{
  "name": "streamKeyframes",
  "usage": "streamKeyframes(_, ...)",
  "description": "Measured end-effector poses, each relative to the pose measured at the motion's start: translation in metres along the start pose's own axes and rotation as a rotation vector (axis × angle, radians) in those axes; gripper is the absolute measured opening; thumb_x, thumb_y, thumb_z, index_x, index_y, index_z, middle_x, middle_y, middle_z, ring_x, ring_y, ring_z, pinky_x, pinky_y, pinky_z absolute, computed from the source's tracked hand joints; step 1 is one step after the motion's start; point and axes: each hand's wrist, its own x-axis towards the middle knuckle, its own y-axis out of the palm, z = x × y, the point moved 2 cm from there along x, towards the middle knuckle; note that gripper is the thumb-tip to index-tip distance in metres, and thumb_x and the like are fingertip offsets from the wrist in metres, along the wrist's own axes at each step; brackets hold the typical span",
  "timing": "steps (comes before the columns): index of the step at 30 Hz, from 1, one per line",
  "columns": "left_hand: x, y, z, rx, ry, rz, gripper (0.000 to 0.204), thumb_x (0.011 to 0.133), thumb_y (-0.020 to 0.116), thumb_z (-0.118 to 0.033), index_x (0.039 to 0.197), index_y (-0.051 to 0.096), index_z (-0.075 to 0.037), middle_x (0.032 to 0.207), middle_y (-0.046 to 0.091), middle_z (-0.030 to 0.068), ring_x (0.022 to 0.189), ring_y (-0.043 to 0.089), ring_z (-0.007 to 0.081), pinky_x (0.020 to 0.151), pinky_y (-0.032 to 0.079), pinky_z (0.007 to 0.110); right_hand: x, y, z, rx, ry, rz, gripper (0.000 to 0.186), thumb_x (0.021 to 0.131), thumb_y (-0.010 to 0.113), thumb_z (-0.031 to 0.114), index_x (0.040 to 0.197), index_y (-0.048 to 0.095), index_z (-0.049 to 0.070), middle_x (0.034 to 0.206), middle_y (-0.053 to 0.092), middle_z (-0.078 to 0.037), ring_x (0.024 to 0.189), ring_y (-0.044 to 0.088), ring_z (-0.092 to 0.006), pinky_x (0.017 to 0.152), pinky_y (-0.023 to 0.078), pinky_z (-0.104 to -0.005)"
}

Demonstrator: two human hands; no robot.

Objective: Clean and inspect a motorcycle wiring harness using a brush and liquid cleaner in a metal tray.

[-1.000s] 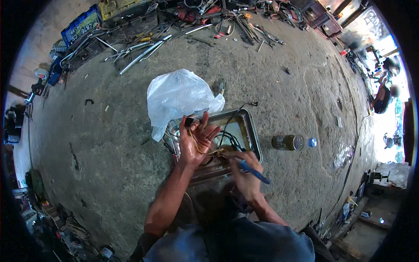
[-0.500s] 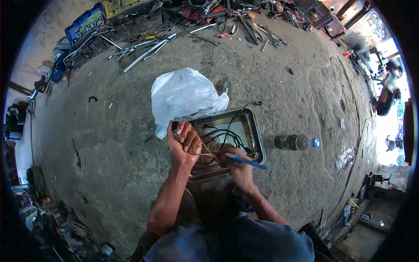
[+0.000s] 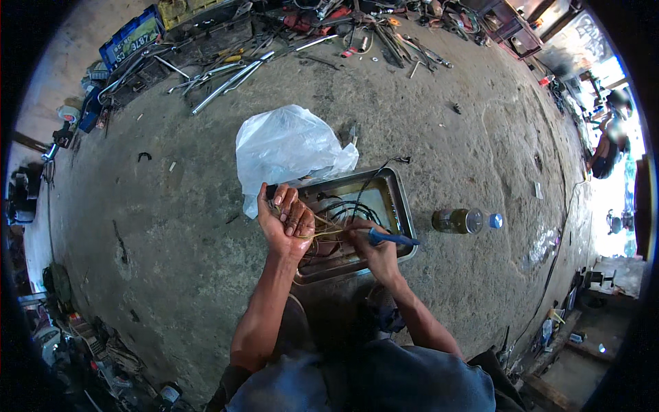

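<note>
My left hand (image 3: 287, 223) is closed, palm up, around a bundle of thin yellowish-brown wires (image 3: 322, 235). A black piece (image 3: 272, 191) shows at its thumb side. My right hand (image 3: 374, 250) grips a slim tool with a blue handle (image 3: 395, 239); its working end is hidden by my fingers, close to the wires. Both hands are over a metal tray (image 3: 408, 220) holding shallow yellowish liquid. Black cables (image 3: 357, 206) lie in the tray, and one end with a connector (image 3: 403, 160) hangs out over the far rim.
A crumpled white plastic bag (image 3: 292, 144) lies against the tray's far left side. To the right, a clear bottle of yellowish liquid (image 3: 453, 220) lies on the concrete floor beside a blue cap (image 3: 495, 220). Metal tools (image 3: 233, 82) are heaped along the far edge. Another person (image 3: 607, 147) is at far right.
The blue handle has swung to lie more level, and my right hand has shifted slightly. My left hand still holds the wires, with its fingers slightly shifted.
</note>
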Motion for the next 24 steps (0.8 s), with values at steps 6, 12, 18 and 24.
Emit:
streamKeyframes(6,-0.017,-0.022,-0.014,0.099,0.149,-0.169,0.049,0.112,0.043,-0.048,0.080,0.053,-0.014,0.057,0.036,-0.0028,0.034,0.028,0.0090,0.034,0.021,0.027,-0.001,-0.001,0.031,0.471,0.066,-0.151,0.016,0.104,0.068,0.016,0.115,0.068,0.004,0.117,0.075,-0.009,0.089,0.074,-0.0201,0.077,0.061,-0.0335)
streamKeyframes(12,-0.014,-0.014,0.010,0.190,0.161,-0.167,0.049,0.112,0.042,-0.048,0.078,0.053,-0.014,0.057,0.034,-0.0032,0.035,0.027,0.0091,0.035,0.021,0.028,0.002,0.035,-0.003,0.190,0.058,0.109,0.019,0.105,0.067,0.016,0.117,0.067,0.002,0.114,0.073,-0.005,0.111,0.067,-0.0144,0.091,0.057,-0.0308)
streamKeyframes(18,-0.028,-0.005,-0.008,0.053,0.163,-0.178,0.049,0.113,0.042,-0.047,0.078,0.053,-0.014,0.056,0.033,-0.0037,0.034,0.027,0.0089,0.035,0.022,0.027,0.007,0.009,-0.020,0.117,-0.012,0.019,0.020,0.105,0.066,0.010,0.122,0.064,0.001,0.104,0.072,-0.004,0.085,0.065,-0.0112,0.073,0.054,-0.0300)
streamKeyframes(24,-0.028,-0.019,-0.050,0.253,0.281,-0.161,0.049,0.112,0.040,-0.050,0.081,0.051,-0.014,0.057,0.037,-0.0033,0.034,0.026,0.0089,0.037,0.027,0.026,0.017,-0.022,-0.011,-0.045,-0.170,-0.200,0.015,0.101,0.068,0.009,0.115,0.068,0.004,0.107,0.071,-0.010,0.089,0.068,-0.0148,0.074,0.054,-0.0308)
